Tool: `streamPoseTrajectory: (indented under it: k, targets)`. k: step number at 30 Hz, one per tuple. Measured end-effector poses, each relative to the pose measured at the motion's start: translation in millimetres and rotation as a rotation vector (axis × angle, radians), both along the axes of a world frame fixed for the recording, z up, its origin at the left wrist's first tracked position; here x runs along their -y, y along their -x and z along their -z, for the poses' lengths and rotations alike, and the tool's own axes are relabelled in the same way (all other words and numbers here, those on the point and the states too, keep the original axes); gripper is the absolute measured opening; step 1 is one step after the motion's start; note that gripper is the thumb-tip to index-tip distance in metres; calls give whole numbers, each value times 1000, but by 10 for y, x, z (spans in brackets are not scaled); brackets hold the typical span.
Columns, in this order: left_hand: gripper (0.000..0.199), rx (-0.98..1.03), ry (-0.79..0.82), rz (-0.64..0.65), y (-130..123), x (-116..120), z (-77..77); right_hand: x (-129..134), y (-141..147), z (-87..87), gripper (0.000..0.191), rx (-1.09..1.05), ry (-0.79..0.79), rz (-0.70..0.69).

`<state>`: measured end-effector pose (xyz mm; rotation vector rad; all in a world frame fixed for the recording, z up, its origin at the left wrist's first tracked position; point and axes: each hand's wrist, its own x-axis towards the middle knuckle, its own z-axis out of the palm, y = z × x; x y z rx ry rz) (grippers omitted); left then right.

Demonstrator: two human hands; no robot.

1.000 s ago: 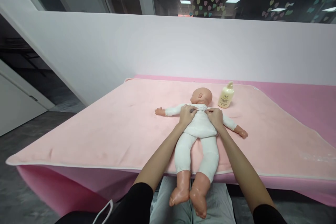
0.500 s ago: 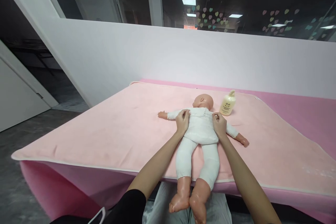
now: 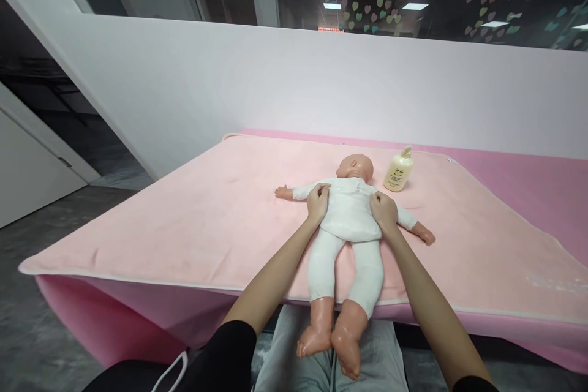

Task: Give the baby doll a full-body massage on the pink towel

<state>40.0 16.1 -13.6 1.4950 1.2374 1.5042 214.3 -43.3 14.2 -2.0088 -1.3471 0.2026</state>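
Note:
A baby doll with a white cloth body and bare tan head, hands and feet lies stretched out in the head view. Its head is turned to the left, and its feet hang past the near edge of the table. At the left side of its upper torso, my left hand is closed with curled fingers against the white cloth. My right hand grips the opposite side below the shoulder, also closed. The curled fingertips are mostly hidden. Just beyond my right hand stands a pale yellow pump bottle.
A light pink blanket covers the table over a darker pink cloth. Behind it rises a white partition with dark glass above. Grey floor and a white door lie to the left.
The view has tilted down slightly, so the scene sits higher. My fingers, earlier pinched near the doll's shoulders, are now curled more tightly. The doll and bottle stay in place.

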Motion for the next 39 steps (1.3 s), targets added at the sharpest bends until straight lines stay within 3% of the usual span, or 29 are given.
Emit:
streamPoseTrajectory:
  k: [6,23,32,39]
  targets:
    - [19,2,-16,0,0,-3,6,0,-4,-28,32,34,61,-15]
    - [21,-51,-5,-9,17,-50,47,-19,-7,26,28,99,-5,-59]
    - [23,-178,41,-63,18,53,-57,96,41,-116,34,300,246,77]
    - [26,-228,38,-92,-33,110,-101,124,12,-140,51,187,251,32]
